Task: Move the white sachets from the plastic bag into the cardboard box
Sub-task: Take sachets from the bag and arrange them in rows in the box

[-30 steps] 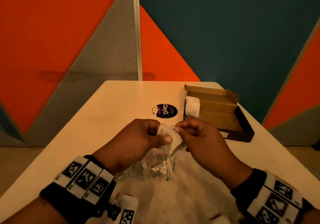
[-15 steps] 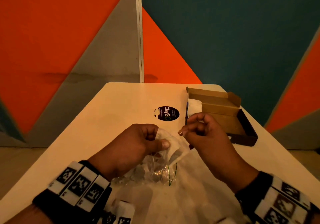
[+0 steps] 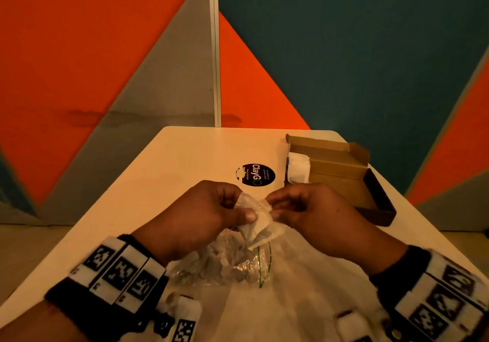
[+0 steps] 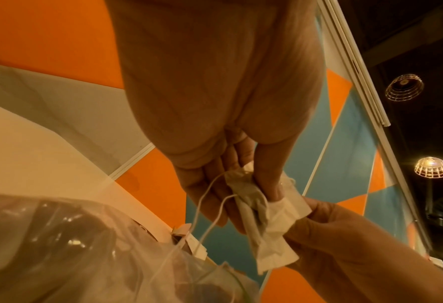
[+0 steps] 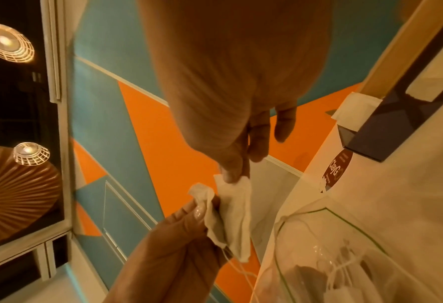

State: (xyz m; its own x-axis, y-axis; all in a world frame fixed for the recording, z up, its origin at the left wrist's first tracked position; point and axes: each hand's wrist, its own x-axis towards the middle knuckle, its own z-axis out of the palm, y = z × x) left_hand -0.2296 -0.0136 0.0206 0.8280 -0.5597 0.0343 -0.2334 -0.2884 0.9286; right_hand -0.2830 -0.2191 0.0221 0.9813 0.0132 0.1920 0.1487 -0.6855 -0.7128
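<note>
Since half a second ago the right hand [image 3: 312, 209] has come back in toward the left hand [image 3: 203, 212], and both now pinch white sachets [image 3: 258, 222] above the plastic bag [image 3: 225, 262] on the near table [image 3: 172, 172]. How many sachets each holds is hard to make out. Strings trail into the bag. More sachets [image 3: 298, 167] stand in the cardboard box [image 3: 341, 175], far right.
</note>
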